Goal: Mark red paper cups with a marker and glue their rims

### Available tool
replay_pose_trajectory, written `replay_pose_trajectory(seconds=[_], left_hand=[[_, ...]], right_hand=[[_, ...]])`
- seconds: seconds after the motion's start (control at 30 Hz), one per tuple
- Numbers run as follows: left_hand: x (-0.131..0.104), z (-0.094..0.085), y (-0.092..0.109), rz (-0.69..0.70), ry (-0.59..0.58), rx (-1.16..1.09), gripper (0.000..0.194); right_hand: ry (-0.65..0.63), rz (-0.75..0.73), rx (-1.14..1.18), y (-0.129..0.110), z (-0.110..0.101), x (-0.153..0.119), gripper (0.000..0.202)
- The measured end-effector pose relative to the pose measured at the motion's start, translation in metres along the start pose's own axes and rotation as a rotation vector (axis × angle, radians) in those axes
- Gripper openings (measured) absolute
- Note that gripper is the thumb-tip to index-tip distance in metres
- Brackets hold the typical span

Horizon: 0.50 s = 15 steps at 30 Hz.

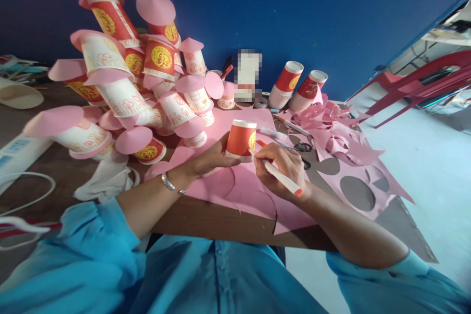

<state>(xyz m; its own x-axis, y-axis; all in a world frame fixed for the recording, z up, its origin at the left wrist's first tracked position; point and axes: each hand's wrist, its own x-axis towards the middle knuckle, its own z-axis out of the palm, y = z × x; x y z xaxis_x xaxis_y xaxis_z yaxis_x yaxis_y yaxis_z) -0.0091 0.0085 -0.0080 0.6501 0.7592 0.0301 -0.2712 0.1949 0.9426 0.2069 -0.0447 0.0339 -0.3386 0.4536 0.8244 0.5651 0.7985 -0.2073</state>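
A red and white paper cup (240, 138) with a yellow emblem is held near the middle of the table. My left hand (215, 158) grips it from its left side and base. In my right hand (281, 167) is a white marker (281, 180) with an orange end, its tip at the cup's lower right side. An orange-red cap or pen part shows by the right fingers. Beneath both hands lie pink paper sheets (253, 201).
Decorated cups with pink cone tops (117, 95) are piled at the left. Two cup stacks (287, 83) stand at the back. Pink scraps (334, 127), scissors (302, 147) and a glue stick (273, 133) are on the right. A white cloth (105, 180) lies at the left.
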Motion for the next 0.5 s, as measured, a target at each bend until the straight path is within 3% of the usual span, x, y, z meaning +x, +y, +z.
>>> replay_pose_trajectory(seconds=[0.5], left_hand=[[0.0, -0.0044, -0.0039, 0.005, -0.046, -0.089, 0.076]], right_hand=[[0.023, -0.008, -0.019, -0.0004, 0.0042, -0.0018, 0.02]])
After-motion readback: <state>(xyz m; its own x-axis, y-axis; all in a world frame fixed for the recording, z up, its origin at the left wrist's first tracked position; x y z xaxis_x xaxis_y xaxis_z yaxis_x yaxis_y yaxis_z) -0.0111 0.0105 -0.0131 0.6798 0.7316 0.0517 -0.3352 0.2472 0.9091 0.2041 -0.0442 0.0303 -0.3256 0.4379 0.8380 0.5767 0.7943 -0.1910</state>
